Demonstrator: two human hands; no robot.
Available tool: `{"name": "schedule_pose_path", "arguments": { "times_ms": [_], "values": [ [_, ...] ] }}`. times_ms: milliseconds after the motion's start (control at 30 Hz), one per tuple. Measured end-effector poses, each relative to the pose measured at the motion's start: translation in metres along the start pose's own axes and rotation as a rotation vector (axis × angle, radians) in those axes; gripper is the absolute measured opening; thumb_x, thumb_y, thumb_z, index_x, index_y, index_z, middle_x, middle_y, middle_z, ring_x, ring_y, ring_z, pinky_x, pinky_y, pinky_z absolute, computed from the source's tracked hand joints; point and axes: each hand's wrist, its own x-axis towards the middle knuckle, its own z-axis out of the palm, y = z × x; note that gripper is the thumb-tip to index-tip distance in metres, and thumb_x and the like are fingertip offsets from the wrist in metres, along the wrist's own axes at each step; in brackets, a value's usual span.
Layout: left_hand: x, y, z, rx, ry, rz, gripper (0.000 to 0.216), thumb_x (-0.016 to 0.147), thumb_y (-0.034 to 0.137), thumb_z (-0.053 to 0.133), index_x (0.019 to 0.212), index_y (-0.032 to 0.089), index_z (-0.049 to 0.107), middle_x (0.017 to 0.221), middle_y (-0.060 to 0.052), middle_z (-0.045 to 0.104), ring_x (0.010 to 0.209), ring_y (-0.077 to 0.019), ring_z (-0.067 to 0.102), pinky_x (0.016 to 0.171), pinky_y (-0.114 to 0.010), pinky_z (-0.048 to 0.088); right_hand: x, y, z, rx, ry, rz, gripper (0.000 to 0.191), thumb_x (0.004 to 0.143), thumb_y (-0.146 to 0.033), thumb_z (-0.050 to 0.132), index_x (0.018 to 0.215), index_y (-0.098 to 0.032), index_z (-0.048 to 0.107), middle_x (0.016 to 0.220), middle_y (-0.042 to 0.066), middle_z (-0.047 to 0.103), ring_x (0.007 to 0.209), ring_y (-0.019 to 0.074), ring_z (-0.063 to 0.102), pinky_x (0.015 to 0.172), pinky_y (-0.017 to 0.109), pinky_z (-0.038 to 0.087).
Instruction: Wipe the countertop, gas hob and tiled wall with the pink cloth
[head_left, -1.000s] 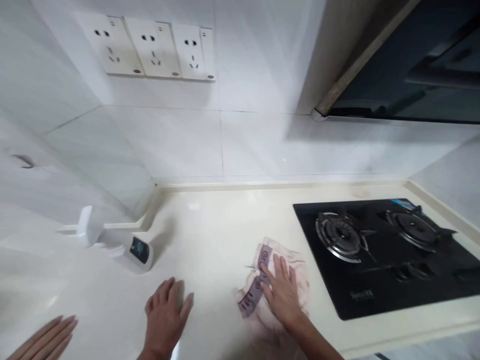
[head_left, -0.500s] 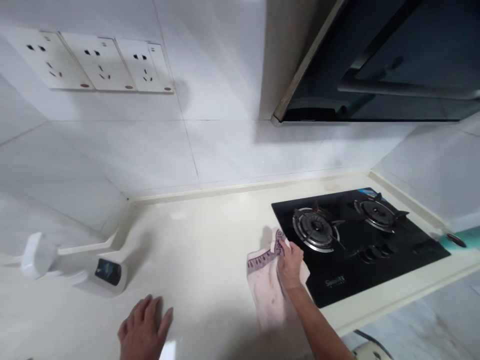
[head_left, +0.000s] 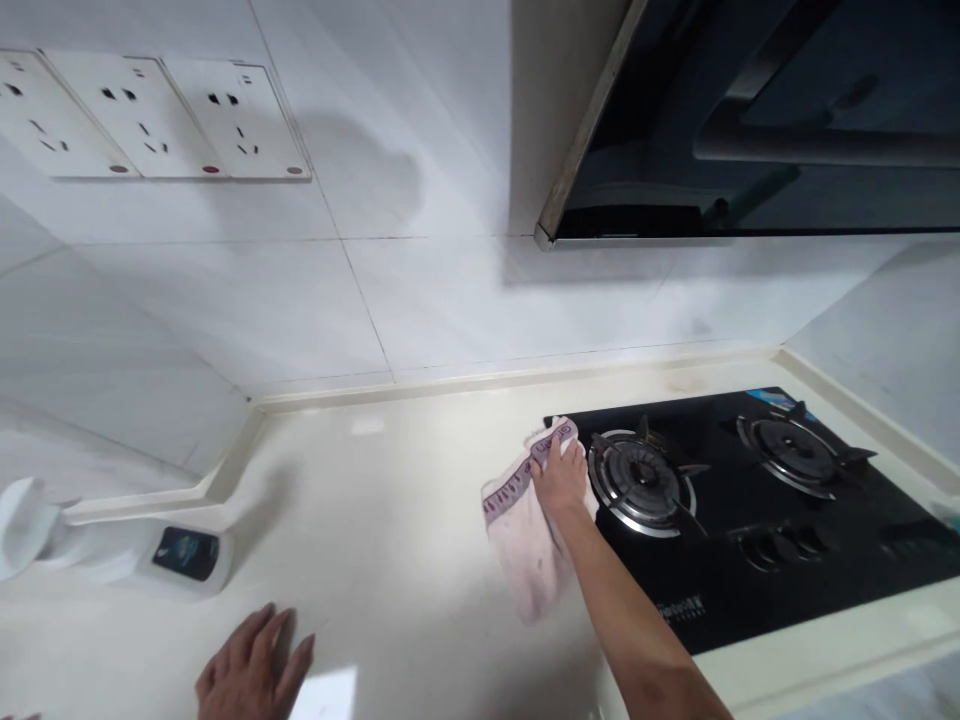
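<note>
While the right hand [head_left: 559, 478] holds a soft pale pink cloth with a purple stripe [head_left: 521, 540], the left hand [head_left: 251, 668] lies open and holds nothing. The left hand's fingers [head_left: 285, 640] are spread apart, and they rest on a smooth cream stone table [head_left: 420, 470] close to the bottom of the view. The right hand's fingers [head_left: 556, 455] are bent and closed on the top of the cloth, so the cloth is bunched up there. The rest of the cloth hangs down from the hand onto the table. Its top part touches the corner of a flat black glass gas stove [head_left: 720, 590].

Just beside the right hand is a round metal burner [head_left: 641, 482]. A second round metal burner [head_left: 791, 450] sits farther along the stove, and a row of black knobs [head_left: 780, 545] lies near the stove's front edge. Well apart from both hands, a white plastic box with a small dark screen [head_left: 186, 555] stands on the table. Behind the table rises a white tile wall [head_left: 337, 300]. Three white wall sockets [head_left: 139, 118] are set into it, and a dark glass cooker hood [head_left: 750, 130] hangs above the stove.
</note>
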Motion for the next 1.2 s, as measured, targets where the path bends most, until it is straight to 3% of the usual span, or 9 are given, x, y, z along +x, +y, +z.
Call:
{"name": "schedule_pose_path", "arguments": {
  "times_ms": [233,367,500,633,700,800,933,1100,1200],
  "values": [
    [-0.002,-0.005,0.002,-0.001,0.037,0.007,0.058,0.089,0.061,0.044,0.128,0.023,0.066,0.147,-0.017,0.062,0.14,-0.037,0.053,0.112,-0.055,0.039,0.102,0.002,-0.022,0.045,0.032,0.061,0.085,0.097,-0.059,0.052,0.163,-0.009,0.036,0.165,0.032,0.033,0.151,0.047,0.032,0.123,0.061,0.019],
    [-0.002,-0.002,0.0,-0.008,0.031,0.008,0.058,0.09,0.06,0.046,0.128,0.023,0.068,0.147,-0.017,0.062,0.141,-0.037,0.052,0.113,-0.055,0.039,0.104,0.0,-0.027,0.041,0.071,0.059,0.076,0.098,-0.052,0.051,0.158,-0.007,0.042,0.163,0.033,0.033,0.148,0.0475,0.035,0.12,0.063,0.022],
    [-0.002,-0.002,-0.002,-0.015,0.018,-0.016,0.059,0.09,0.06,0.046,0.129,0.023,0.069,0.148,-0.016,0.062,0.142,-0.0363,0.051,0.115,-0.054,0.038,0.027,-0.014,-0.017,0.038,0.095,-0.184,0.061,0.098,-0.036,0.051,0.154,-0.014,0.052,0.163,0.027,0.041,0.149,0.0418,0.036,0.121,0.059,0.026],
    [-0.001,-0.004,0.0,-0.027,-0.015,-0.022,0.064,0.09,0.063,0.045,0.132,0.021,0.068,0.149,-0.017,0.061,0.141,-0.0366,0.052,0.115,-0.056,0.039,-0.109,-0.007,0.01,0.106,0.081,-0.493,0.056,0.096,-0.036,0.055,0.15,-0.02,0.059,0.159,0.021,0.051,0.15,0.0423,0.039,0.121,0.062,0.03],
    [-0.001,-0.005,0.001,-0.023,-0.002,-0.011,0.063,0.091,0.063,0.045,0.132,0.021,0.068,0.149,-0.017,0.061,0.142,-0.0361,0.052,0.115,-0.056,0.039,-0.168,0.008,0.022,0.181,0.1,-0.659,0.061,0.095,-0.043,0.061,0.154,-0.027,0.056,0.166,0.015,0.045,0.154,0.0425,0.035,0.124,0.062,0.029],
    [-0.002,-0.007,0.004,-0.014,0.037,0.011,0.058,0.093,0.059,0.046,0.13,0.021,0.068,0.148,-0.016,0.063,0.142,-0.0343,0.052,0.115,-0.054,0.039,-0.196,0.026,0.028,0.213,0.08,-0.842,0.062,0.097,-0.043,0.061,0.158,-0.034,0.05,0.172,0.007,0.036,0.158,0.0355,0.032,0.128,0.056,0.027],
    [-0.004,-0.006,0.003,-0.008,0.052,0.017,0.055,0.093,0.057,0.047,0.13,0.021,0.069,0.146,-0.016,0.064,0.139,-0.0337,0.055,0.114,-0.053,0.041,-0.107,0.011,0.012,0.119,0.004,-0.708,0.058,0.099,-0.044,0.059,0.154,-0.024,0.057,0.168,0.015,0.042,0.156,0.0362,0.036,0.127,0.056,0.028],
    [-0.006,-0.003,-0.002,-0.036,0.021,0.003,0.056,0.094,0.059,0.05,0.131,0.023,0.069,0.148,-0.015,0.064,0.139,-0.0339,0.055,0.115,-0.053,0.041,0.043,-0.041,-0.021,-0.044,-0.169,-0.366,0.067,0.102,-0.037,0.048,0.164,-0.013,0.04,0.176,0.017,0.023,0.16,0.0353,0.026,0.126,0.058,0.024],
    [-0.007,-0.002,-0.002,-0.041,0.04,0.006,0.053,0.094,0.057,0.052,0.13,0.023,0.069,0.147,-0.015,0.064,0.138,-0.0344,0.055,0.114,-0.054,0.042,0.092,-0.063,-0.031,-0.059,-0.225,-0.316,0.064,0.102,-0.03,0.043,0.163,-0.014,0.041,0.175,0.018,0.026,0.154,0.034,0.035,0.12,0.057,0.032]
  ]
}}
